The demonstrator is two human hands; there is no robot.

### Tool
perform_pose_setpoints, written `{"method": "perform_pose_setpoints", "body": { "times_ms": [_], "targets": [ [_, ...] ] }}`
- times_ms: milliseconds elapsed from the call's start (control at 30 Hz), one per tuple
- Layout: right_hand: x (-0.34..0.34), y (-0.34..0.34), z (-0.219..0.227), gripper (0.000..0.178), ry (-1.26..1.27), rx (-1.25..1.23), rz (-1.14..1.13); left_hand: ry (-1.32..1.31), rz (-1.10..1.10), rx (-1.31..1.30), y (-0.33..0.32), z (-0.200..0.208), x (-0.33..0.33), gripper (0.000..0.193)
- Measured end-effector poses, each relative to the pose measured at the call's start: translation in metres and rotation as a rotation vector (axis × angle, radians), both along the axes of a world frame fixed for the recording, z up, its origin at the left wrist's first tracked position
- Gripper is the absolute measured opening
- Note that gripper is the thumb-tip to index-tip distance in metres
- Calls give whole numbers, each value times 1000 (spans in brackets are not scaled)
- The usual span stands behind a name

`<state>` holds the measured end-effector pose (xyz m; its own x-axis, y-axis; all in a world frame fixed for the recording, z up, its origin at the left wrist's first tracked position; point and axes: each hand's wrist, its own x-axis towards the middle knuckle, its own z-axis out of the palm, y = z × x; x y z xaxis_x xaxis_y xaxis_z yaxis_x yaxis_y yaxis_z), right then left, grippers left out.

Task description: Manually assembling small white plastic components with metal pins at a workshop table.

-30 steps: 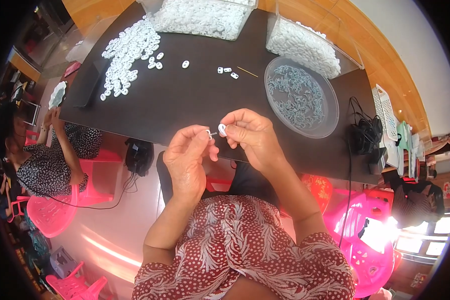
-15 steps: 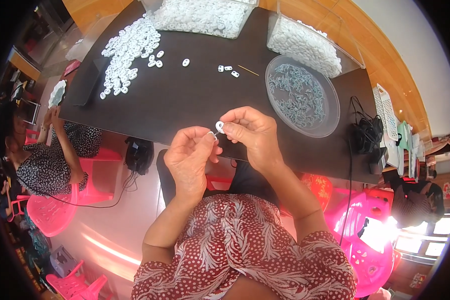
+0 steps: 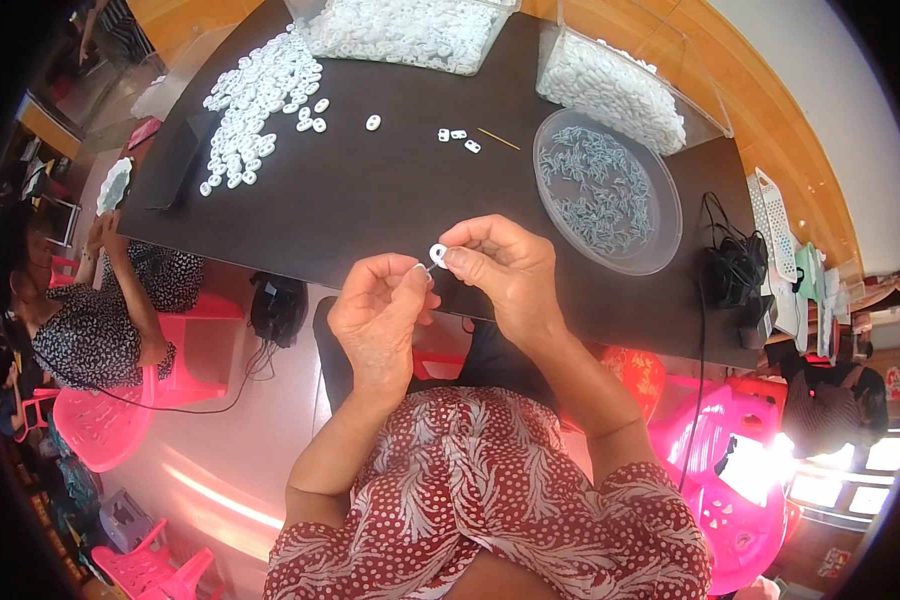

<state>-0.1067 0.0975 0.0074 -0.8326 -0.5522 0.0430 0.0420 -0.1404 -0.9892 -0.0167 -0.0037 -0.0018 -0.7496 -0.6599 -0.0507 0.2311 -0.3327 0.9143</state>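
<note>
One small white ring pinched between left hand and right hand.

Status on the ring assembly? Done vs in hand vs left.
Done, by the look of it: a pile of white rings on the dark table. In hand: the right hand pinches one ring while the left hand holds a thin metal piece to it. Left, likely a lot: two bins of white parts, a dish of small metal pieces, a few loose parts.
</note>
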Motion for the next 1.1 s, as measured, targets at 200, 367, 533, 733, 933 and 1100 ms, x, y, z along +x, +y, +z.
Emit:
{"method": "perform_pose_setpoints", "body": {
  "times_ms": [200,367,533,733,933,1100],
  "targets": [
    [5,-2,-3,9,66,36,-36,8,10,-4,1,0,1,7],
    [8,-3,-9,9,146,26,-58,20,9,-2,2,-1,1,7],
    [9,-3,-12,9,277,26,-88,19,-2,-9,3,-2,1,6],
    [13,-4,-8,10,401,91,-108,39,5,-79,5,-5,1,6],
    [14,-1,-3,12,336,141,-60,35,-20,-42,4,-4,3,8],
    [13,-1,-5,11,406,143,-92,45,-26,-20,5,-5,2,8]
  ]
}}
